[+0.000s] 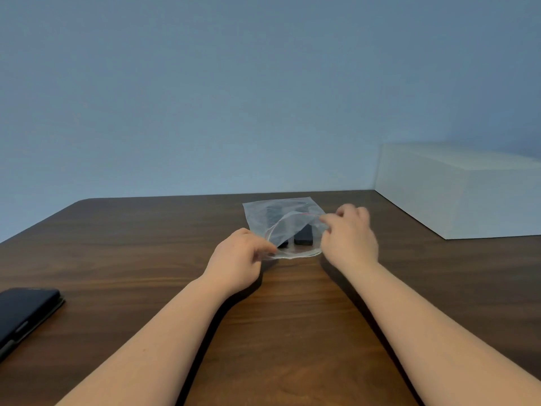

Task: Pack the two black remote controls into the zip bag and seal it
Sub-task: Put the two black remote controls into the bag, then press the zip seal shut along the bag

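Observation:
A clear zip bag (263,215) lies on the dark wooden table, its mouth facing me and gaping wide. Two black remote controls lie side by side inside it; the end of the right one (304,237) and the end of the left one (283,244) show through the mouth. My left hand (238,256) pinches the left corner of the bag's mouth. My right hand (349,232) pinches the upper lip at the right corner, lifting it off the table. A thin red line runs along the zip strip.
A black folded case or wallet (25,310) lies at the table's left near edge. A large white box (456,189) stands at the back right. The table (146,244) ends against a blue-grey wall.

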Available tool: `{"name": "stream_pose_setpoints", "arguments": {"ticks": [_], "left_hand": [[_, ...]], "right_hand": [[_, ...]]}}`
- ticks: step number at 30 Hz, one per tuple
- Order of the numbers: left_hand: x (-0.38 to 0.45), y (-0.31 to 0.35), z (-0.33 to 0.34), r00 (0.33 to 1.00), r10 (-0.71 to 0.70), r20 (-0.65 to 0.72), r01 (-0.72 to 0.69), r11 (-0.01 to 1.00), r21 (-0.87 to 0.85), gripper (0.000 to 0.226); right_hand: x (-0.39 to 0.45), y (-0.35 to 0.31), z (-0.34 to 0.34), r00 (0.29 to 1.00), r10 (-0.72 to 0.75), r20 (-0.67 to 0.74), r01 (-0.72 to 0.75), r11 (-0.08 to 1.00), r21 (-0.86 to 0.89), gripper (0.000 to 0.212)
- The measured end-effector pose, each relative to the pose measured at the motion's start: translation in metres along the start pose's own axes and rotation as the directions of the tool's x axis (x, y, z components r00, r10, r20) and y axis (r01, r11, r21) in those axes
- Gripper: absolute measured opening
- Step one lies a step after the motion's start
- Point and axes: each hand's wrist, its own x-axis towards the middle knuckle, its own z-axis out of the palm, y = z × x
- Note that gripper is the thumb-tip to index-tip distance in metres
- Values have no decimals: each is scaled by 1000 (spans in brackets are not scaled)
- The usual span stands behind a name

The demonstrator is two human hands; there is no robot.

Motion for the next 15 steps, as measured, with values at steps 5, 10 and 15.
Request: {"name": "stream_pose_setpoints", "arguments": {"ticks": [5,10,15], "left_hand": [[-2,4,0,1000,-6,-6,5,992,-127,47],[-2,3,-1,1000,4,9,-3,996,-94,9],[-2,3,-5,976,-140,-168,98,968,-232,31]], "right_hand": [[7,20,-5,985,136,106,-164,927,337,31],[6,17,-11,979,100,178,-144,956,255,33],[8,16,-31,966,256,44,-256,967,-5,26]]}}
